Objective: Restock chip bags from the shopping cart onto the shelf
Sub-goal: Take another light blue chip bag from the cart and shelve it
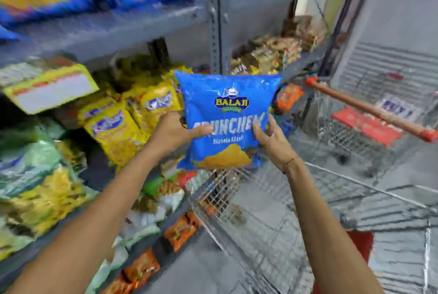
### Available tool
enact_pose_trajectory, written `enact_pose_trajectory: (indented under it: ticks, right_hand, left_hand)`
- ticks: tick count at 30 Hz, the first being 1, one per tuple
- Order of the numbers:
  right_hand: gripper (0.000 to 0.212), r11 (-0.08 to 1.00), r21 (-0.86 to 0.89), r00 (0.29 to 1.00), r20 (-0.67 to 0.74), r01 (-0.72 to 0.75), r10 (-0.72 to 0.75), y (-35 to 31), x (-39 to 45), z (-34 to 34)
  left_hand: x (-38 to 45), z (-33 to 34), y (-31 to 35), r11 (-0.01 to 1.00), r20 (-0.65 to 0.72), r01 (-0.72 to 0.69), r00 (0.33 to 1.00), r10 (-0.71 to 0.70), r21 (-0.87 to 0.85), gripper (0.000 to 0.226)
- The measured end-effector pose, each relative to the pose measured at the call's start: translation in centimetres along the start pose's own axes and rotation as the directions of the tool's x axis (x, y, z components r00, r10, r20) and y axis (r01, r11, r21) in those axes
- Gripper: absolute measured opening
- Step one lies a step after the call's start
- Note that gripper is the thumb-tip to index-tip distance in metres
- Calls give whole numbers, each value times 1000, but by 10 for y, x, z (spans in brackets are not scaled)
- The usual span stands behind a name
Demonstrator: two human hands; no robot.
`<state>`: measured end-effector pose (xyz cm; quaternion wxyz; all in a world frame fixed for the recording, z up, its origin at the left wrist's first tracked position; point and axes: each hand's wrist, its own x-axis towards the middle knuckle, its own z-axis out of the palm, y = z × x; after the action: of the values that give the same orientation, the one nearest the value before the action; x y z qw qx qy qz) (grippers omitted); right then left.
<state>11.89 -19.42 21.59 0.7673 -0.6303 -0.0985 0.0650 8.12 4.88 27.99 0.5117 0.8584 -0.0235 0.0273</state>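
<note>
Both the left hand [176,131] and the right hand [269,139] grip an upright blue Balaji Crunchem chip bag [225,118] by its side edges, held above the near wire shopping cart [256,217], right of the yellow packets [123,125] on the shelf [94,30].

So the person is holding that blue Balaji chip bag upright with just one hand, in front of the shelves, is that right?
Not quite: both hands hold it. In the head view the left hand grips the blue Balaji chip bag's left edge and the right hand its right edge. The rest stands: the bag is upright, in front of the shelves.
</note>
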Motion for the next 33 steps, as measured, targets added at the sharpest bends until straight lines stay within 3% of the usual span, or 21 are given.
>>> enact_pose_trajectory:
  ticks: [2, 4, 7, 11, 15, 20, 24, 27, 29, 33]
  right_hand:
    - [41, 996, -4, 994, 55, 91, -90, -37, 6, 32]
    - [57, 990, 21, 987, 67, 142, -143, -73, 12, 62]
    - [41, 971, 91, 961, 148, 221, -233, -125, 22, 105]
    - [44, 945, 170, 927, 207, 280, -312, -185, 41, 155]
    - [54, 942, 159, 896, 296, 296, -331, -228, 68, 193]
    - [97, 955, 72, 886, 358, 287, -294, -255, 109, 231]
    - [88, 953, 60, 879, 375, 296, -296, -257, 139, 255]
    - [110, 952, -22, 909, 304, 306, -285, -250, 156, 266]
    - [113, 953, -39, 918, 280, 302, -280, -245, 164, 271]
    - [94, 955, -16, 928, 243, 296, -283, -230, 183, 280]
  left_hand:
    - [-18, -34, 26, 999, -117, -41, 992, 38, -22, 40]
    - [-33, -66, 48, 993, -231, -104, 969, 89, -54, 27]
    - [-54, -104, 81, 980, -379, -183, 914, 142, -75, 26]
    - [-68, -147, 124, 953, -509, -296, 832, 220, -71, 12]
    - [-72, -188, 154, 966, -618, -257, 756, 213, 20, 42]
    - [-55, -225, 166, 974, -657, -227, 738, 156, -24, 53]
    - [-24, -244, 158, 977, -684, -204, 722, 109, -60, 34]
    - [0, -250, 151, 972, -704, -212, 706, 82, -100, 25]
    - [15, -252, 146, 972, -721, -203, 690, 58, -116, 33]
    - [36, -257, 136, 980, -738, -173, 673, 45, -99, 54]
